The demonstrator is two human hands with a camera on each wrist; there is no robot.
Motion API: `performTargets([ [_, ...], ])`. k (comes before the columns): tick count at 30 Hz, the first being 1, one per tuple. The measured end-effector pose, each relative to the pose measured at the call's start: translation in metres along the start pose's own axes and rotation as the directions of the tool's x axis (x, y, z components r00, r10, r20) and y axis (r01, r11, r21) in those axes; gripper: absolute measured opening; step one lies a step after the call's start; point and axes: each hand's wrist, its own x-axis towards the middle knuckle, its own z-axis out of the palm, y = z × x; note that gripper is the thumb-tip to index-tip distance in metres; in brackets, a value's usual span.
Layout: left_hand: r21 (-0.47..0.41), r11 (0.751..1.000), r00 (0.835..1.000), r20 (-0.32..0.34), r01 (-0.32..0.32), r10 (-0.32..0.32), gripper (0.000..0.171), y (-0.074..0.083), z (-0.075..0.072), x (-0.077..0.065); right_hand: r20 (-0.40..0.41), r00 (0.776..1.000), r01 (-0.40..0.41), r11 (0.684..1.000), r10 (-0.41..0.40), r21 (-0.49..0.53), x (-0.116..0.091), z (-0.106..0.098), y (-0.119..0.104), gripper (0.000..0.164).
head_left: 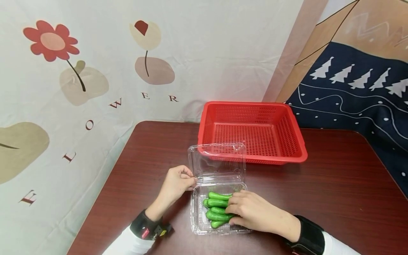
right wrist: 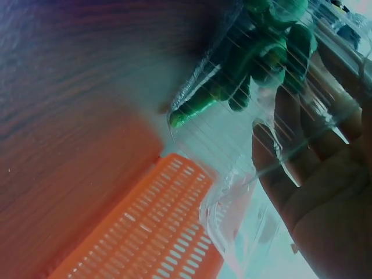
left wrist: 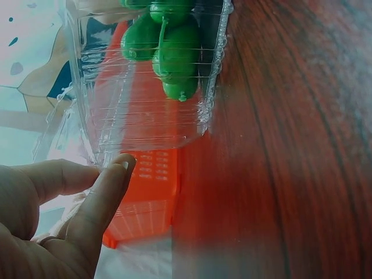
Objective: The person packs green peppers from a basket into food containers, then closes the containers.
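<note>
Several small green cucumbers point(head_left: 217, 203) lie side by side in the base of a clear plastic clamshell box point(head_left: 200, 226). The box's lid point(head_left: 216, 164) stands raised at the back. At the left rear corner near the hinge, my left hand point(head_left: 178, 182) pinches the box edge between thumb and finger. My right hand point(head_left: 251, 210) reaches in over the right side, its fingers bent over the cucumbers' right ends. One cucumber point(head_left: 219, 215) has its end between thumb and finger. The right wrist view shows the right hand's fingers point(right wrist: 267, 151) through the clear plastic.
A red perforated basket point(head_left: 298, 152) stands behind the box, its front rim seen through the lid. Everything rests on a dark reddish wooden table point(head_left: 153, 148). Printed cloths point(head_left: 197, 46) hang behind and to the left.
</note>
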Motion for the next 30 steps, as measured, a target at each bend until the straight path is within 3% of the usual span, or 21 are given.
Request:
performTargets([
  [9, 0.016, 1.000, 1.000, 0.015, -0.016, 0.015, 0.014, 0.004, 0.003, 0.006, -0.150, 0.985, -0.074, 0.993, 0.088, 0.095, -0.005, -0.013, 0.009, 0.012],
  [14, 0.011, 1.000, 1.000, 0.017, -0.010, 0.010, 0.015, 0.005, 0.005, 0.006, -0.233, 0.955, -0.150, 0.978, 0.182, 0.147, -0.011, -0.022, 0.016, 0.009],
  [18, 0.004, 1.000, 1.000, 0.029, -0.006, 0.006, 0.016, 0.004, 0.005, 0.005, -0.320, 0.904, -0.230, 0.953, 0.283, 0.196, -0.019, -0.028, 0.024, 0.012],
  [23, 0.009, 1.000, 0.999, 0.047, -0.023, 0.022, 0.017, 0.005, 0.007, 0.008, -0.418, 0.812, -0.337, 0.912, 0.407, 0.233, -0.025, -0.037, 0.034, 0.028],
  [27, 0.024, 0.999, 0.998, 0.059, -0.032, 0.031, 0.018, 0.007, 0.011, 0.012, -0.467, 0.733, -0.414, 0.869, 0.494, 0.270, -0.027, -0.045, 0.044, 0.031],
  [30, 0.039, 0.998, 0.997, 0.067, -0.041, 0.038, 0.020, 0.008, 0.014, 0.014, -0.486, 0.691, -0.445, 0.845, 0.534, 0.295, -0.028, -0.051, 0.052, 0.031],
])
